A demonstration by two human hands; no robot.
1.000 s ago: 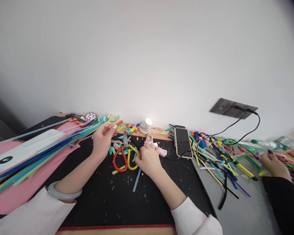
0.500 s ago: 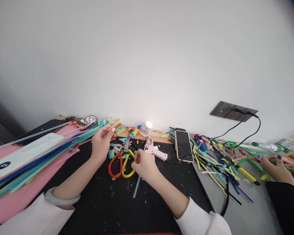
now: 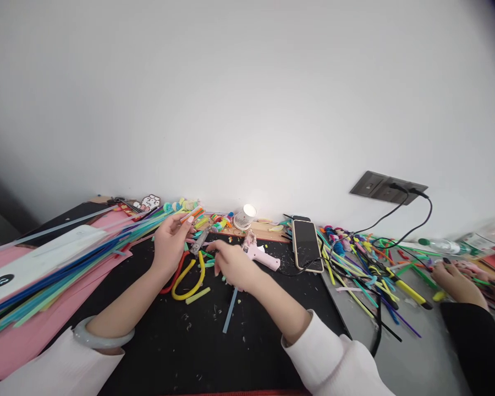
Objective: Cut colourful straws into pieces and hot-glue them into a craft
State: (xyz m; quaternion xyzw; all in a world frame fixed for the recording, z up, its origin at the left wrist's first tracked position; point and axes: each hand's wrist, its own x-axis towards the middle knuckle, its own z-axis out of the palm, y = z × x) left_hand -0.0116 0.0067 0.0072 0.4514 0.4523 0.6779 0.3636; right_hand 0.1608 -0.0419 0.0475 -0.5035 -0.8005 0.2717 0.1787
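Note:
My left hand [image 3: 170,242] is closed in a pinch on a short bundle of cut pipe cleaner pieces [image 3: 194,213], striped orange, white and green. Just right of it, my right hand [image 3: 236,265] hovers low over the black mat with its fingers apart, the index finger stretched out. Between the hands lie scissors [image 3: 194,278] with a yellow and a red loop handle, the red one partly behind my left forearm. A pale yellow-green pipe cleaner piece [image 3: 198,295] rests in front of them. Several short green pieces lie by my right fingertips, partly covered.
A pink glue gun [image 3: 264,257], a paper cup [image 3: 245,216] and a phone [image 3: 307,245] stand or lie toward the wall. Long pipe cleaners [image 3: 76,278] cover the left side. At right are more pipe cleaners, a yellow cutter knife [image 3: 412,292] and another person's hand [image 3: 457,280].
The scissors have shifted left and turned. My right hand has moved slightly left, its fingers spreading. The pale yellow-green piece now shows on the mat. My left hand has stayed put.

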